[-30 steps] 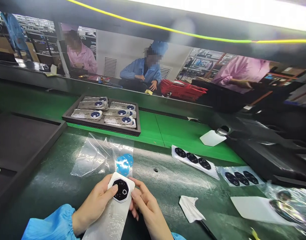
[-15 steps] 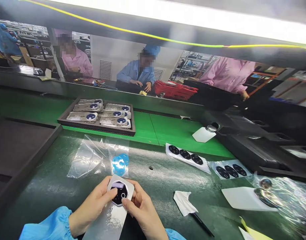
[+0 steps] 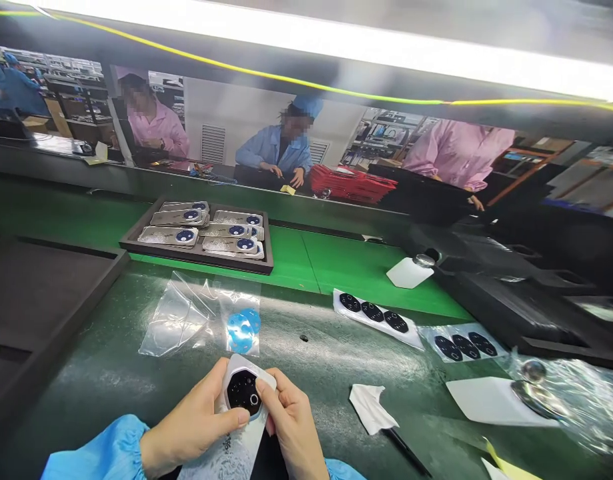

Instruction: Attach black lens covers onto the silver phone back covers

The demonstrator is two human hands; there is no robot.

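Observation:
A long silver panel (image 3: 236, 448) with a rounded end is held low in front of me by both hands. On its upper end sits a round black disc (image 3: 242, 388) with small dots and a pale ring. My left hand (image 3: 193, 421) grips the panel's left edge, its thumb at the disc's lower rim. My right hand (image 3: 295, 421) holds the right edge, and its thumb presses on the disc's upper right rim. The fingers behind the panel are partly hidden. Just beyond lies a clear bag (image 3: 179, 320) beside blue round films (image 3: 243, 330).
A dark tray (image 3: 196, 257) holds several silver panels. To the right lie strips of black discs (image 3: 372, 311), a white cloth (image 3: 371, 408) on a black stick (image 3: 409, 453), and white bottles (image 3: 409, 273) with metal tops. Co-workers sit or stand behind the bench.
My left thumb has moved from the disc's upper left to its lower rim. My right thumb has moved up to the upper right rim. Both hands still hold the panel.

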